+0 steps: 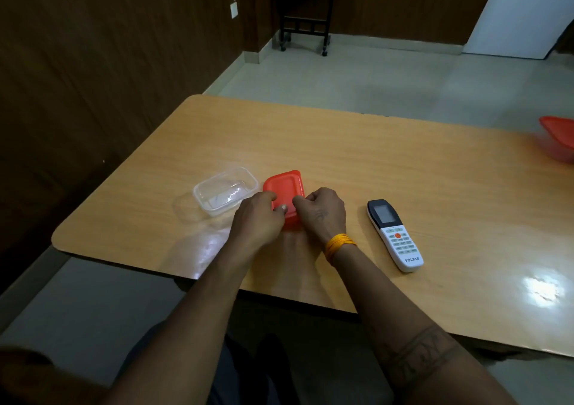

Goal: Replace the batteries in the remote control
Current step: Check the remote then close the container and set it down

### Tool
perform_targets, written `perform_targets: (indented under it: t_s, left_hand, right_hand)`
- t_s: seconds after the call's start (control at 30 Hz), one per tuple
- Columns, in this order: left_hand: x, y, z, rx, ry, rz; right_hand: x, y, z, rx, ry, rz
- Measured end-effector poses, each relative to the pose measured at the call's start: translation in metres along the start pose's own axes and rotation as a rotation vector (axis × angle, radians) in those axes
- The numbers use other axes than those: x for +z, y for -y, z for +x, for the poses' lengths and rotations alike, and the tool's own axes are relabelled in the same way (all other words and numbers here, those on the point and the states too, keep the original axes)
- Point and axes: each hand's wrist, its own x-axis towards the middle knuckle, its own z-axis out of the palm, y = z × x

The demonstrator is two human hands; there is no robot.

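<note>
Remote control (394,234) lies face-up on tabletop (357,156), untouched, just right of right hand (323,215). Both hands' fingers grip red-lidded box (284,192); left hand (256,218) beside empty clear tub (225,191). Open tabletop beyond; near edge close.

My left hand (257,215) and right hand (323,212) cover the near end of the red lid (284,187); whether my fingers grip anything there is hidden. At the right edge, a red container (557,137) is cut off and blurred. The remote's (394,233) button labels are too small to read.

Dark wood-panelled wall (93,47), pale tiled floor (357,78), black wheeled stand (306,16)
</note>
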Motion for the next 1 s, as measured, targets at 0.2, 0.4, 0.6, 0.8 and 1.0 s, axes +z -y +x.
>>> perform_targets:
  t_s: [0.2, 0.4, 0.6, 0.8, 1.0]
  left_hand:
    - [-0.019, -0.001, 0.001, -0.065, -0.161, -0.391]
    - [-0.051, 0.010, 0.002, -0.163, -0.440, -0.766]
    - [-0.073, 0.047, 0.012, -0.279, -0.503, -0.845]
    - [-0.083, 0.072, 0.024, -0.317, -0.524, -0.767]
    - [-0.082, 0.080, 0.039, -0.307, -0.551, -0.517]
  right_hand:
    - [-0.014, -0.006, -0.015, -0.154, -0.072, 0.153]
    - [-0.009, 0.003, -0.023, -0.665, -0.289, -0.080]
    - [0.007, 0.029, -0.015, -0.654, -0.183, 0.095]
    - [0.033, 0.058, 0.009, -0.169, 0.067, 0.388]
    - [0.057, 0.066, 0.035, -0.084, 0.024, 0.304]
